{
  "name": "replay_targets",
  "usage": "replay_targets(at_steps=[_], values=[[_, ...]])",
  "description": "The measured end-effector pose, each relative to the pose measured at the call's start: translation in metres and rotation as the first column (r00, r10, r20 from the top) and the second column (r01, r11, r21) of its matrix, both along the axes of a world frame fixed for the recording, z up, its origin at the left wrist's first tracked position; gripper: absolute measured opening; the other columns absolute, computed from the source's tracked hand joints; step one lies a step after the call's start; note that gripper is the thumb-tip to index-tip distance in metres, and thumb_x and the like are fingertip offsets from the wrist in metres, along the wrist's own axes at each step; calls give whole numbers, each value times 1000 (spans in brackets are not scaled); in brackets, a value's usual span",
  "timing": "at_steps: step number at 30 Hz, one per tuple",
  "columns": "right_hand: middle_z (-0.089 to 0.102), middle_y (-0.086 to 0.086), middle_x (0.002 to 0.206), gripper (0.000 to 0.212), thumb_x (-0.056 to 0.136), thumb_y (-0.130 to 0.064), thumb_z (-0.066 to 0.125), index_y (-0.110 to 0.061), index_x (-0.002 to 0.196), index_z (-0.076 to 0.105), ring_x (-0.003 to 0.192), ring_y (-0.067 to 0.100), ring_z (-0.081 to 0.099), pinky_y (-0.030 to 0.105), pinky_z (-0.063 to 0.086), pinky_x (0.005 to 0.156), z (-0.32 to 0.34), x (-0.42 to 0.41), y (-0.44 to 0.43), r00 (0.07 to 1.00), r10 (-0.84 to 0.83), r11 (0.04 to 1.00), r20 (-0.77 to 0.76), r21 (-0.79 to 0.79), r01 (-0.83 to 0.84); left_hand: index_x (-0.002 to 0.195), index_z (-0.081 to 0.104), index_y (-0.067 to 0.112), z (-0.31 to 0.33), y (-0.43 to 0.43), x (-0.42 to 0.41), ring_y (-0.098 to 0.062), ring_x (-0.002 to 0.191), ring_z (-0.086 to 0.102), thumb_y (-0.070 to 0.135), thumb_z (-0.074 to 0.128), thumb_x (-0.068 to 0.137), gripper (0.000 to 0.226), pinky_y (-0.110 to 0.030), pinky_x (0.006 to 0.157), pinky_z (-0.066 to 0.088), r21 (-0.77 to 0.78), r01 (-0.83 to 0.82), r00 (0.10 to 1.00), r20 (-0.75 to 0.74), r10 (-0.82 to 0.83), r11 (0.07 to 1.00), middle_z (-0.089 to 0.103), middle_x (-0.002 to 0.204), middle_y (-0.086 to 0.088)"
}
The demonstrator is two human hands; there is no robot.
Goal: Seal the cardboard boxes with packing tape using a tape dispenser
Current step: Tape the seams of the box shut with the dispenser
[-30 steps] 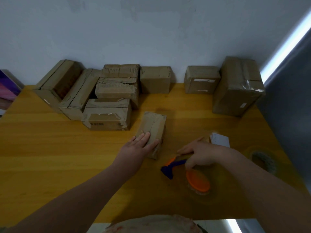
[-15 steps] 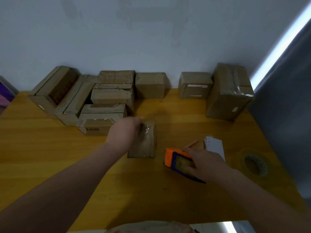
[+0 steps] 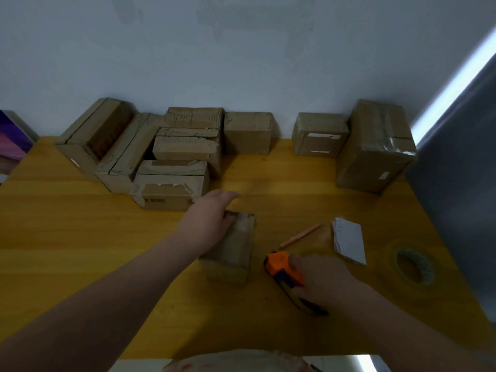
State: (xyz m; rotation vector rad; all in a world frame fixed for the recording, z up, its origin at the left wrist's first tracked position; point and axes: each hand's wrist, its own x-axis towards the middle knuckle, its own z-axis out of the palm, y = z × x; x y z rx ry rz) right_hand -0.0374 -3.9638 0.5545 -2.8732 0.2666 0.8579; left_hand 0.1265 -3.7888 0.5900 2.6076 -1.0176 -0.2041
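A small cardboard box (image 3: 236,247) lies mid-table with clear tape along its top. My left hand (image 3: 208,220) rests on the box's far left part, fingers stretched out past its far edge. To the right of the box, my right hand (image 3: 320,281) grips the orange and blue tape dispenser (image 3: 284,267), which lies low on the wooden table (image 3: 80,251). Only the dispenser's orange front and a dark lower edge show past my fingers.
Several cardboard boxes (image 3: 171,157) are stacked along the wall at back left and centre, with two more (image 3: 375,146) at back right. A pencil (image 3: 300,234), a folded white paper (image 3: 349,240) and a clear tape roll (image 3: 414,265) lie at right. The table's right edge is close.
My left hand slid forward along the box top, and the box now sits straighter and nearer. My right hand drew the tape dispenser away from the box and lowered it to the table.
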Motion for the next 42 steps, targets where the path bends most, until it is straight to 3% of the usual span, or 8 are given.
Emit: replay_targets(at_steps=[4, 8, 12, 17, 22, 29, 36, 42], values=[[61, -6, 108, 32, 94, -38, 58, -26, 124, 56, 91, 8, 57, 21, 49, 72, 13, 19, -2, 945, -211, 966, 251, 203, 161, 126, 59, 19, -3, 12, -25, -20, 116, 50, 24, 58, 91, 35, -29, 93, 41, -36, 52, 975, 217, -43, 998, 55, 128, -2], [62, -9, 113, 33, 95, -31, 58, -24, 128, 57, 90, 6, 57, 24, 50, 77, 15, 46, 0, 855, -420, 844, 305, 477, 245, 136, 50, 22, -18, 17, -43, -17, 123, 42, 33, 42, 99, 39, -29, 99, 39, 28, 176, 980, 84, -178, 984, 47, 139, 3], [58, -10, 127, 43, 95, -28, 58, -28, 137, 51, 105, 11, 57, 40, 54, 89, 12, 64, 5, 814, -528, 704, 242, 661, 260, 135, 52, 14, -25, 22, -46, -21, 122, 48, 27, 49, 98, 40, -32, 99, 43, -18, 217, 969, 128, -213, 976, 52, 136, -4], [59, -13, 108, 33, 93, -27, 63, -27, 126, 62, 87, 3, 57, 11, 46, 57, 4, 73, 10, 779, -624, 480, 71, 821, 309, 116, 67, 5, -34, 30, -46, -28, 104, 63, 17, 72, 83, 36, -36, 88, 53, -55, 287, 924, 278, -261, 956, 65, 116, -11], [62, -9, 104, 15, 87, -24, 72, -30, 100, 67, 92, 12, 62, 10, 46, 50, -4, 75, 12, 688, -723, 276, -55, 891, 362, 116, 67, 5, -44, 31, -46, -28, 106, 63, 16, 72, 82, 36, -37, 92, 50, -99, 294, 919, 302, -252, 951, 66, 116, -11], [62, -7, 91, 18, 76, -27, 81, -24, 80, 64, 84, 12, 61, 22, 51, 56, -13, 85, 20, 664, -748, 355, 16, 854, 380, 113, 68, 6, -42, 30, -47, -24, 104, 63, 23, 46, 91, 36, -33, 91, 51, -123, 322, 895, 364, -259, 939, 67, 113, -7], [55, 2, 71, 30, 83, -33, 73, -20, 64, 53, 75, 26, 58, 52, 53, 75, -17, 90, 24, 666, -722, 500, 188, 807, 314, 112, 69, 3, -43, 32, -41, -26, 104, 63, 18, 59, 87, 32, -36, 90, 52, -143, 359, 893, 339, -295, 922, 67, 113, -10], [41, -8, 50, 44, 90, -36, 64, -22, 54, 41, 49, 5, 39, 32, 35, 53, -22, 87, 24, 657, -651, 661, 380, 710, 243, 115, 68, 8, -34, 42, -32, -26, 107, 64, 11, 76, 77, 39, -43, 88, 54, -122, 418, 879, 304, -367, 900, 67, 117, -8]])
